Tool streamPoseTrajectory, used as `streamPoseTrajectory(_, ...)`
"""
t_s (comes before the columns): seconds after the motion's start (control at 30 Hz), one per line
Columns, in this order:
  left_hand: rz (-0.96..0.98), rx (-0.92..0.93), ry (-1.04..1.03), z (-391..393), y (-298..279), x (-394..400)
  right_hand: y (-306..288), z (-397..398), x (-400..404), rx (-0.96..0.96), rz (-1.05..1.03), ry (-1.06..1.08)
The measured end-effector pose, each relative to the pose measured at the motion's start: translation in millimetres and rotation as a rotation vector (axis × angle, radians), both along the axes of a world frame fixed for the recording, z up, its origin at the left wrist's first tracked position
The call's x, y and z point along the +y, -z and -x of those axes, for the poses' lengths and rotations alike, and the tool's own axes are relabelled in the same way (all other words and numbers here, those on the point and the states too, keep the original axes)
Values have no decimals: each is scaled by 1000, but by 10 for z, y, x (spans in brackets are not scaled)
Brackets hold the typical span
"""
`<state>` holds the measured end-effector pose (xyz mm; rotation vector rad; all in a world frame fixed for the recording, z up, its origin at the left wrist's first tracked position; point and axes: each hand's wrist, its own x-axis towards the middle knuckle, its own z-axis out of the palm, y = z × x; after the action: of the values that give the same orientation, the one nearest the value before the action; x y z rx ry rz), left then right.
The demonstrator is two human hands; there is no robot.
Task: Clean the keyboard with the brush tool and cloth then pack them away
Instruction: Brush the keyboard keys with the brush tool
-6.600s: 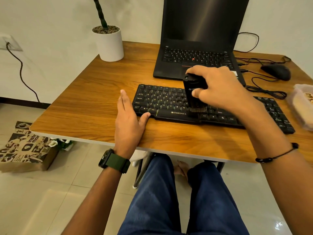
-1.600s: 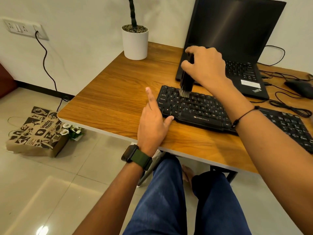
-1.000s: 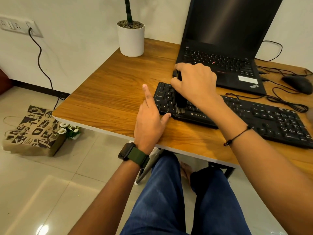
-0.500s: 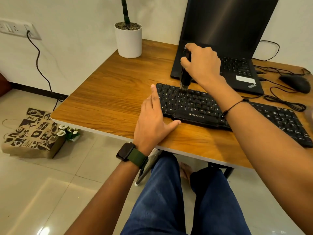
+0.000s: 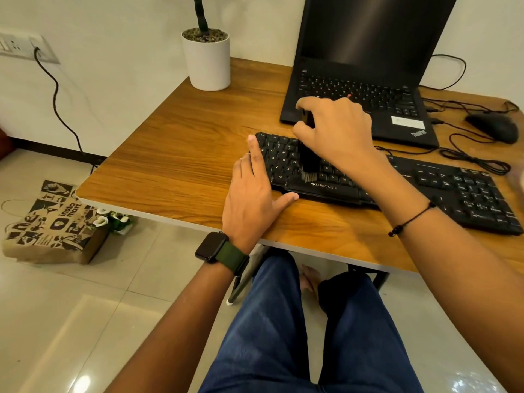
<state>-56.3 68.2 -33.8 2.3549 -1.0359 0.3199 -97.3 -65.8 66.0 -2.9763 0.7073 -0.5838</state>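
On the wooden desk (image 5: pixel 175 154), near its front edge, lies the black keyboard (image 5: pixel 442 191), stretching from the middle out to the right. Over its left half the right hand (image 5: pixel 337 131) grips a black brush tool (image 5: pixel 308 163) from above, fingers curled round the upper body, so that the tool stands nearly upright with its pale bristles touching the bottom letter row just above the printed brand name. The left hand (image 5: pixel 252 194) lies flat against the keyboard's left end, fingers straight and together along the side edge, thumb spread along the front edge (it holds nothing, only rests there). A dark watch on a green strap (image 5: pixel 224 251) sits on the left wrist, and a thin black cord bracelet (image 5: pixel 411 219) circles the right one. Just behind the keyboard stands an open black laptop (image 5: pixel 365 66) with a dark screen. To its right lie a black mouse (image 5: pixel 493 127) and loose cables (image 5: pixel 470 157). A white plant pot (image 5: pixel 207 61) stands at the far left corner of the desk. Below, blue-trousered legs (image 5: pixel 269 336) show under the desk, and a printed paper bag (image 5: pixel 54 225) lies on the tiled floor to the left.
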Motion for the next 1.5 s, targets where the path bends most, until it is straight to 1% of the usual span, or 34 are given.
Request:
streamPoseTrajectory(0.1,-12,26,15,-6,-26,5,-111,95,-38,21,-64,-20)
streamPoseTrajectory(0.2,-66,-26,-19,34,-75,-31,-214,81,-169,-87,-114,12)
streamPoseTrajectory(0.3,-79,-49,-28,153,-93,-143,-224,-52,-296,-168,-75,77)
streamPoseTrajectory(0.5,-89,-16,-4,222,-59,-319,-70,-326,-411,-100,-1,60)
streamPoseTrajectory(0.6,-71,-27,-11,216,-47,-321,-29,-336,-407,-58,-4,70)
streamPoseTrajectory(0.77,-75,-13,-14,230,-58,-307,-28,-220,-321,-29,-26,53)
streamPoseTrajectory(1.0,-98,-14,-4,252,-73,-295,-32,112,-113,11,3,-4)
streamPoseTrajectory(1.1,-92,2,5,262,-80,-294,-120,190,-145,50,-40,-22)
streamPoseTrajectory(1.13,-89,6,8,262,-80,-296,-156,198,-180,37,-62,-22)
streamPoseTrajectory(1.2,-87,15,13,262,-82,-298,-213,176,-278,-50,-86,-1)
streamPoseTrajectory(1.3,-79,13,21,258,-88,-299,-229,41,-396,-170,-76,60)
streamPoseTrajectory(1.4,-71,5,28,258,-82,-295,-169,-118,-438,-171,-31,110)
streamPoseTrajectory(1.5,-57,-13,19,247,-60,-297,-82,-190,-450,-105,-19,124)
